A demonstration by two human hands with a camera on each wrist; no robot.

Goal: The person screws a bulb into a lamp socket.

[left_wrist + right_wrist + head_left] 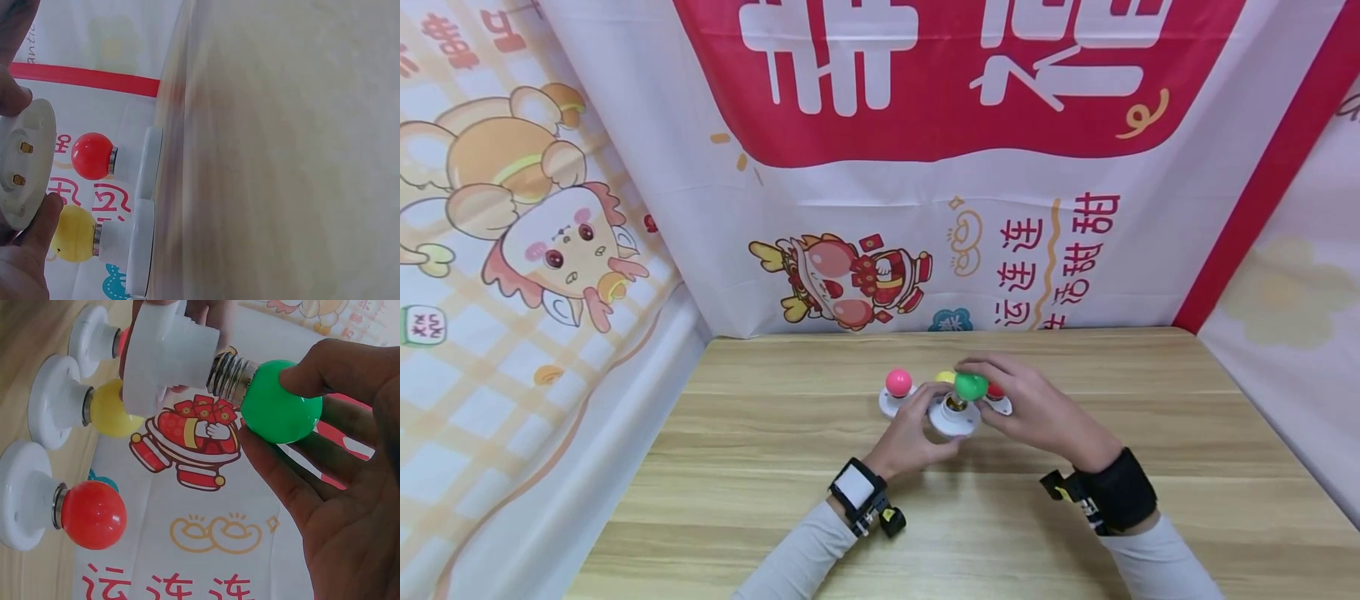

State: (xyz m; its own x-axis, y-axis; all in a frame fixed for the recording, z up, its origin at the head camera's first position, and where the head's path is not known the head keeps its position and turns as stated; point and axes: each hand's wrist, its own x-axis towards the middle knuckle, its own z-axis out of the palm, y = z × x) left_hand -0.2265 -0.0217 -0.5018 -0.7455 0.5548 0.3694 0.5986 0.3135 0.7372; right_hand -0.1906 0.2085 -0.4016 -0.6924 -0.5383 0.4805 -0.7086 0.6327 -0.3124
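My left hand [916, 437] grips a white round lamp holder [953, 418] by its base, raised off the table. In the left wrist view the underside of that lamp holder [26, 164] shows two brass contacts. My right hand [1037, 408] pinches a green light bulb [972, 386] between thumb and fingers. The right wrist view shows the green bulb [281, 403] with its metal screw thread at the mouth of the lamp holder [172, 359]; most of the thread is exposed and the bulb is tilted relative to the socket.
Behind my hands, several white holders stand in a row on the wooden table [760, 467]: one with a pink bulb [898, 383], one with a yellow bulb [117, 408], one with a red bulb [94, 514]. A printed cloth [850, 192] hangs behind the table's far edge.
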